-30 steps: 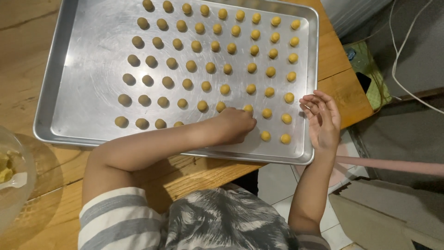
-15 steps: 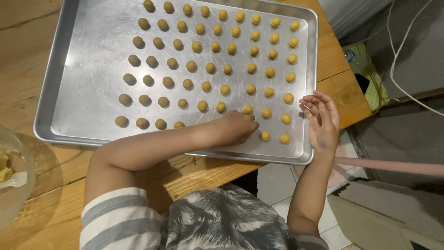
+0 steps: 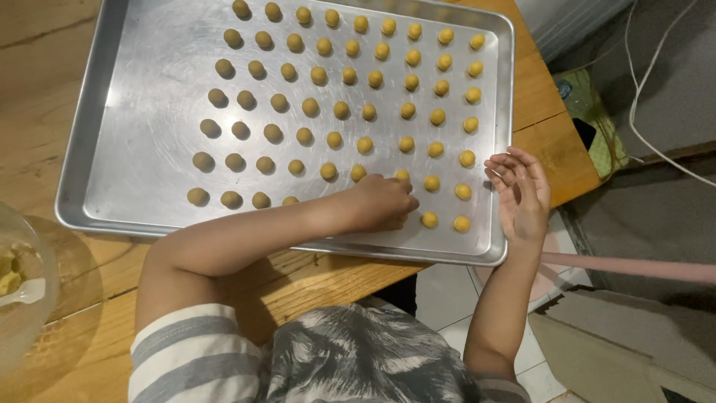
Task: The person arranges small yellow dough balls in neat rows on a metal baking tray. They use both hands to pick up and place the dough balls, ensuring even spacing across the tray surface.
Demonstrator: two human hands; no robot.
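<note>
— Head camera, item one: your left hand [image 3: 384,201]?
— Lying on the metal tray [image 3: 149,112], fingers curled together over a small dough ball [image 3: 402,175] — whether they pinch it, you cannot tell.
— Item two: your right hand [image 3: 522,195]?
— Held at the tray's right edge, palm inward, fingers loosely spread, holding nothing.
— Stock?
— Rows of dough balls [image 3: 335,110] across the tray on the wooden table [image 3: 544,97].

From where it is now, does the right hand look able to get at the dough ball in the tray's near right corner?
Probably yes: the right hand hovers open beside the tray edge, and the dough ball lies uncovered just left of it.
</note>
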